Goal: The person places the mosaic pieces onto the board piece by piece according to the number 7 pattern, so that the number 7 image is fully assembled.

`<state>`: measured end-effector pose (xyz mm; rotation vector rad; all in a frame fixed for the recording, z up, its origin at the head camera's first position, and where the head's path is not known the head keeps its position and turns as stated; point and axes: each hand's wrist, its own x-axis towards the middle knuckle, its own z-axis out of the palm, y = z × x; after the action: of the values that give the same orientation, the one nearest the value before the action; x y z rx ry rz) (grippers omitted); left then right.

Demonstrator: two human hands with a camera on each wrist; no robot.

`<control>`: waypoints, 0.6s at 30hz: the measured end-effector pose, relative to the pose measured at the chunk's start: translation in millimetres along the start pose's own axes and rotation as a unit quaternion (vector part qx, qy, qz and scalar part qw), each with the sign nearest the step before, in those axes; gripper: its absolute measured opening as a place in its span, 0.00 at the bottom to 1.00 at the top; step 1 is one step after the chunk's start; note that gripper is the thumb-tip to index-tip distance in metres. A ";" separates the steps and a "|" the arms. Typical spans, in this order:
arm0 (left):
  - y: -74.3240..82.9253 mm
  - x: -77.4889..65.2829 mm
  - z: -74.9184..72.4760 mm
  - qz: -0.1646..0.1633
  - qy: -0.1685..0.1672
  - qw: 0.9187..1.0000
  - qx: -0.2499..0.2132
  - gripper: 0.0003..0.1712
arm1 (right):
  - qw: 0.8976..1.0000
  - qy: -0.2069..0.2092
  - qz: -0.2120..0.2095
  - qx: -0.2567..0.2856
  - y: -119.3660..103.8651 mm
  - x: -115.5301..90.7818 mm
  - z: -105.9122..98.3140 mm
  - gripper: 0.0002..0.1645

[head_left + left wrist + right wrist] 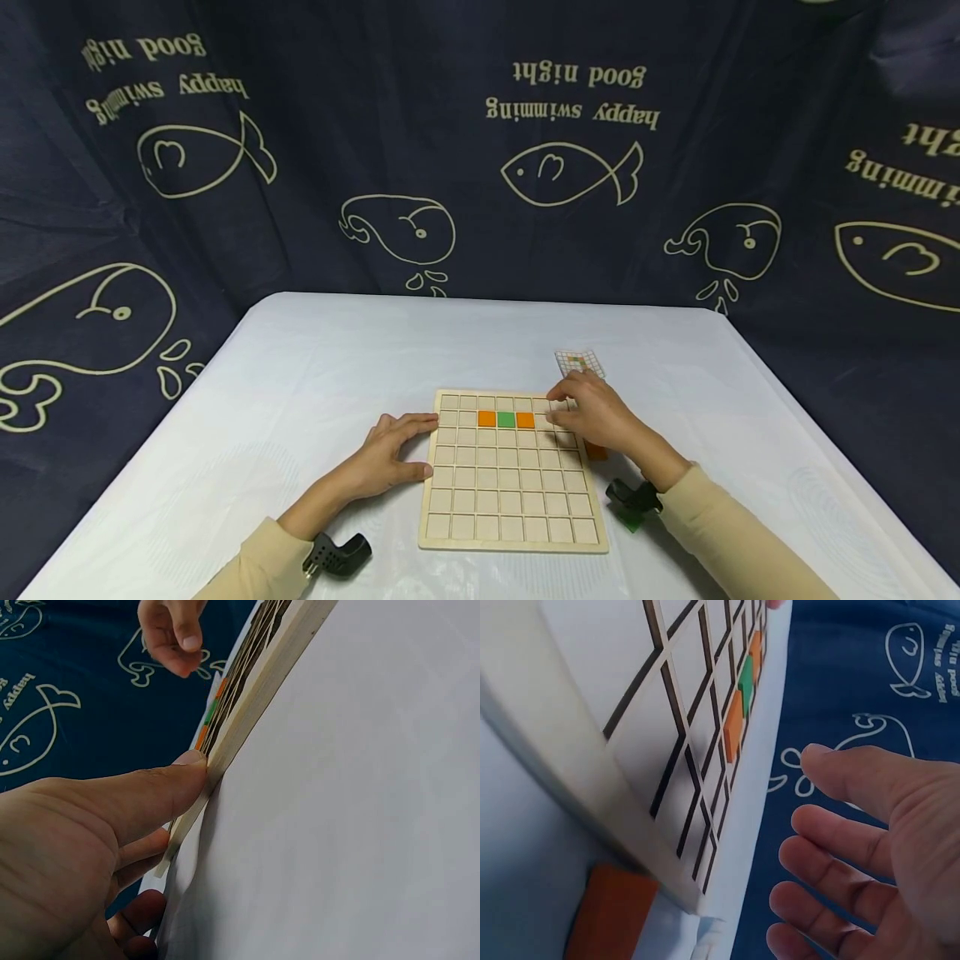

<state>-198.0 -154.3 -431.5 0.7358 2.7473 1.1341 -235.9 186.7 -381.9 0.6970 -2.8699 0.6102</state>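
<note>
A square wooden grid board lies flat on the table. In its second row from the far edge, a green tile sits between an orange tile on the left and another orange tile on the right. My left hand touches the board's left edge, thumb and fingers spread apart along it. Over the far right corner of the board hovers my right hand, its fingers loosely bent. The right wrist view shows nothing between that thumb and fingers.
A small printed grid card lies beyond the board, partly behind the right hand. Orange material sits beside the board's right edge. Something green shows under the right wrist camera. A dark patterned cloth hangs behind the white table.
</note>
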 end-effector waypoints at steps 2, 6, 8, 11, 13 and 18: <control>0.1 0.0 -0.3 -0.001 -0.001 1.000 -0.002 0.37 | 1.000 0.003 -0.001 0.000 1.1 -2.9 -2.1 0.16; 0.5 -0.2 -0.9 -0.001 -0.004 1.000 -0.003 0.38 | 1.000 0.006 -0.004 0.000 3.7 -8.8 -6.4 0.16; 0.5 -0.2 -1.0 0.000 -0.003 1.000 -0.003 0.38 | 1.000 0.009 -0.003 0.003 4.7 -11.5 -9.4 0.17; -0.2 0.1 -0.3 0.005 -0.002 1.000 -0.004 0.37 | 1.000 0.023 -0.006 0.002 6.8 -15.4 -13.1 0.16; -0.6 0.2 0.1 0.006 -0.001 1.000 -0.003 0.37 | 0.999 0.032 -0.007 0.000 8.8 -18.4 -15.0 0.15; 0.0 0.1 0.4 0.001 -0.002 1.000 -0.011 0.37 | 0.999 0.044 -0.004 -0.012 13.5 -27.8 -18.1 0.14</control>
<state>-197.9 -154.1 -431.7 0.7375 2.7281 1.1598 -217.1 216.5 -376.1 0.6622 -2.7881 0.5884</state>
